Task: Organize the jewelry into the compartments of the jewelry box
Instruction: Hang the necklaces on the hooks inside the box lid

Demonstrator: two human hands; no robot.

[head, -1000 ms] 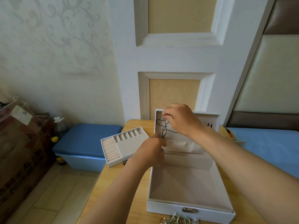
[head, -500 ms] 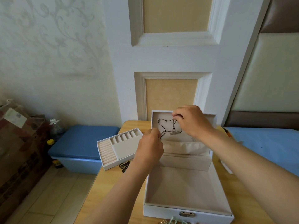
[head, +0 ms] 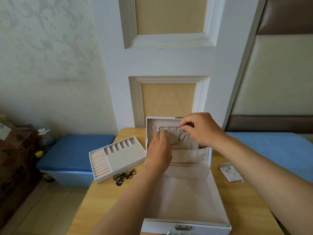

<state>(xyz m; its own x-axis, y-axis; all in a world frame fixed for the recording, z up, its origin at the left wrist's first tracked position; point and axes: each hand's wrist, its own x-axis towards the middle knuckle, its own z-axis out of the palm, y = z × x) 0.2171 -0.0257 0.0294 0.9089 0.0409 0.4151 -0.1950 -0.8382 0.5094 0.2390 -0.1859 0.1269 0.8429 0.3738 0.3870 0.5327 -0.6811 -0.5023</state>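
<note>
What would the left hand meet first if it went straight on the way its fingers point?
The left hand would probably meet the lid's inner lining, right behind the necklace cord it holds; depth is unclear.

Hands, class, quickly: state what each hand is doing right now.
Left hand: pinches the black cord necklace against the jewelry box lid.
Right hand: pinches the same necklace's other side.

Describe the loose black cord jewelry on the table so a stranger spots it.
On the wooden table, left of the open white jewelry box, sits a beige divided tray. The black cord tangle lies on the wood at the tray's near edge. Unlike the necklace stretched across the lid, it lies bunched and untouched.
</note>
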